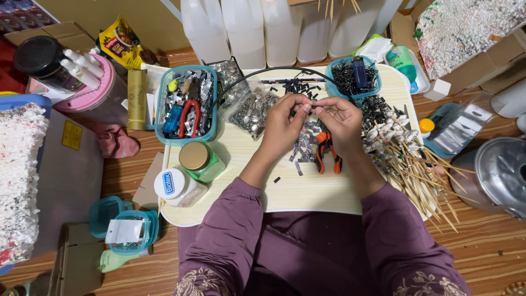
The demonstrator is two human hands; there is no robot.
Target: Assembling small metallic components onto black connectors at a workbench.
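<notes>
Holding silvery scraps and pliers, teal tub.

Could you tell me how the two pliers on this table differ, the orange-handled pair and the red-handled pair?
The orange-handled pliers lie loose on the pale table, just below the right hand; the red-handled pliers sit inside a blue tray among silvery scraps, far from the left hand. Orange's handles point toward the person, red's too. Neither is held.
</notes>
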